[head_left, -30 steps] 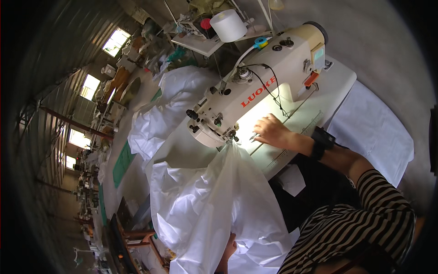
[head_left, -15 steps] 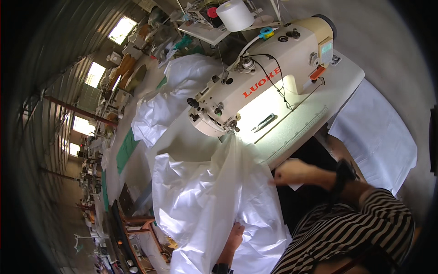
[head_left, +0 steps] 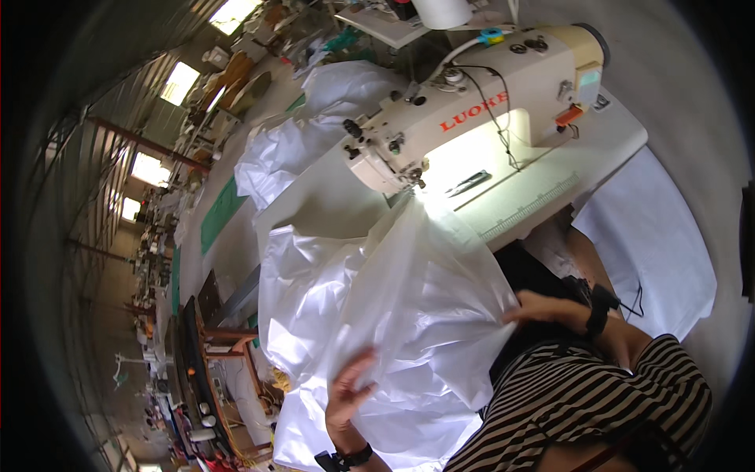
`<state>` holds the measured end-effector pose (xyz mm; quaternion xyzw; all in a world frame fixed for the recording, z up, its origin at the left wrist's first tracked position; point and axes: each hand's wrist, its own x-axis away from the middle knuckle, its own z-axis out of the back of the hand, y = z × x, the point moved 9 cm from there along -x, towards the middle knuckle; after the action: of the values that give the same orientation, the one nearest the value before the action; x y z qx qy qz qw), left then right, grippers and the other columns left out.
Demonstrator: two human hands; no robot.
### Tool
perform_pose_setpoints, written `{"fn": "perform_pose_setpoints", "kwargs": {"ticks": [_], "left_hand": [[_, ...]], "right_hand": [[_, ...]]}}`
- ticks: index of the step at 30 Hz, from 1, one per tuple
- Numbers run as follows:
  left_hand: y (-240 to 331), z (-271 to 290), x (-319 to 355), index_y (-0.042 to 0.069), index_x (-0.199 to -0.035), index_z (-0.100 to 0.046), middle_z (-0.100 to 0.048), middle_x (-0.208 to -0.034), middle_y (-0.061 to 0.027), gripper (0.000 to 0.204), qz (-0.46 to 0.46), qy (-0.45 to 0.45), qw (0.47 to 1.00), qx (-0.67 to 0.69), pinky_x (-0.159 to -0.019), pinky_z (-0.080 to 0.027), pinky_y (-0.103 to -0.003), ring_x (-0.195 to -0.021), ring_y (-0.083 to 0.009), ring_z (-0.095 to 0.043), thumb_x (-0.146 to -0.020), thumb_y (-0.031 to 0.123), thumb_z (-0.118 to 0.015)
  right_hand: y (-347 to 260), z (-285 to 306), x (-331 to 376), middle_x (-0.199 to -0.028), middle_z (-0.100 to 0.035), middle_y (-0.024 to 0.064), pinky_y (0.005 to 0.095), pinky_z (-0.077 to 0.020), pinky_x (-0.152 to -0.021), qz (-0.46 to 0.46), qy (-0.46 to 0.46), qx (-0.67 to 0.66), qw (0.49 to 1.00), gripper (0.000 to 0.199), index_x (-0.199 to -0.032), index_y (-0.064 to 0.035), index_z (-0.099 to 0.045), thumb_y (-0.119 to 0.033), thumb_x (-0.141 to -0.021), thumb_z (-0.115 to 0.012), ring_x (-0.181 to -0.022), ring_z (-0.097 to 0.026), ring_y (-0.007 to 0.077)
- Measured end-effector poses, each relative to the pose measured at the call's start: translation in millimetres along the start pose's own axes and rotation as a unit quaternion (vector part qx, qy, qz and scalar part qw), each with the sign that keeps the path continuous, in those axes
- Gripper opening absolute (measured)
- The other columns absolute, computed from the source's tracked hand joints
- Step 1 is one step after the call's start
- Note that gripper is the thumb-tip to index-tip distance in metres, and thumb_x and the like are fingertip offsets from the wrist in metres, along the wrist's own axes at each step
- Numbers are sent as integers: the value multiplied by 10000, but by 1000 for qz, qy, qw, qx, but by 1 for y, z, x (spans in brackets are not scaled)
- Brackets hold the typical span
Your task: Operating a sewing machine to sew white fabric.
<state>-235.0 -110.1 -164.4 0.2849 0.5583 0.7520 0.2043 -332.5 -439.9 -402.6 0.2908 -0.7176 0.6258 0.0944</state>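
A large sheet of shiny white plastic-like fabric (head_left: 409, 307) hangs over the table's front edge toward me, its far end running under the head of a cream sewing machine (head_left: 472, 114). My right hand (head_left: 539, 307) pinches the fabric's right edge and pulls it into folds. Over the fabric's lower left part, my left hand (head_left: 350, 393) is raised with its fingers apart and nothing in it. Whether it brushes the fabric I cannot tell. A pair of thread snips (head_left: 469, 183) lies on the lit sewing table (head_left: 543, 197), right of the needle.
More crumpled white fabric (head_left: 275, 153) lies beyond the machine on the left. A smooth white sheet (head_left: 653, 236) hangs at the right. A wooden stand (head_left: 228, 338) is at the lower left, and a white thread cone (head_left: 443, 12) stands behind the machine.
My left hand has come off the fabric, moving up and left as its fingers spread. My right hand has closed on the fabric's right edge and drawn it taut. The view has shifted.
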Motion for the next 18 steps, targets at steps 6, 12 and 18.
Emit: {"fn": "perform_pose_setpoints", "kwargs": {"ticks": [6, 12, 18], "left_hand": [[-94, 108, 15, 12, -1290, -543, -553, -1324, -109, 424, 24, 354, 922, -158, -1018, -434, -369, -1241, -227, -518, -876, -5, -634], [-51, 29, -13, 108, -1369, -478, -380, -1458, -193, 725, -9, 351, 861, -367, -1073, -372, -498, -1325, -407, -403, -729, 168, -814], [-36, 5, -32, 81, -1352, -473, -323, -1497, -214, 736, -30, 362, 790, -494, -1071, -372, -505, -1338, -437, -380, -695, 97, -803]], "right_hand": [[-41, 22, 20, -861, -710, 121, 327, -527, -666, 5, 87, 310, 947, 527, -1108, -13, -678, -461, -832, -701, -713, -691, 192], [-165, -3, 56, -878, -685, 111, 304, -520, -674, 240, 198, 248, 918, 206, -987, -10, -668, -194, -896, -689, -765, -671, 177], [-108, -107, -84, -1274, -585, 110, 300, -447, -990, 241, -59, -111, 962, 503, -1349, -1, -501, -229, -934, -670, -1159, -562, 181]]}}
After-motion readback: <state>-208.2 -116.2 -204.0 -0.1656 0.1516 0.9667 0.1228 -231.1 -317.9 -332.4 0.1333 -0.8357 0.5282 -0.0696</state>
